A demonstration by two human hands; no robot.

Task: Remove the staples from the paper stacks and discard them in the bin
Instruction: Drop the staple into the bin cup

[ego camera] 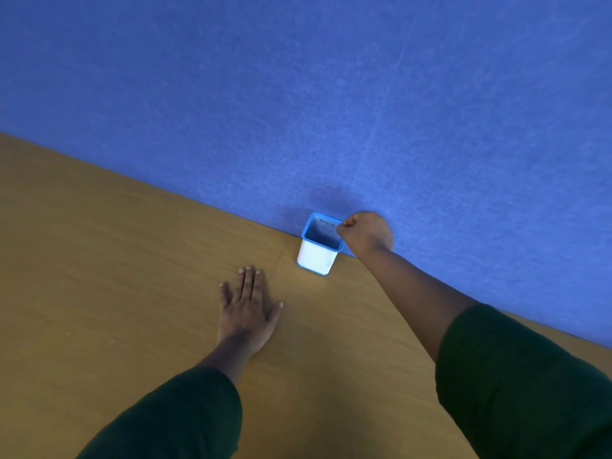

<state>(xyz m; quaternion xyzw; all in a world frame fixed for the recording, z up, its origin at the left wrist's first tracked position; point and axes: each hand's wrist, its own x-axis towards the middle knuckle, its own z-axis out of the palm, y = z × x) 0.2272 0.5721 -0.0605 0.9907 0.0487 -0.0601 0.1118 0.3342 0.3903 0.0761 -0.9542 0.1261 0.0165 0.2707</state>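
Observation:
A small square bin (316,256), white with a blue rim and a mesh inner wall, stands on the wooden table against the blue partition. My right hand (366,231) hovers at the bin's right rim with its fingers pinched together; whether a staple sits between them is too small to tell. My left hand (246,308) lies flat on the table, palm down and fingers spread, a little in front and to the left of the bin. No paper stacks are in view.
The wooden table (116,260) runs diagonally across the lower left. A blue felt partition (331,94) rises behind it and fills the upper part of the view. Dark green sleeves cover both forearms.

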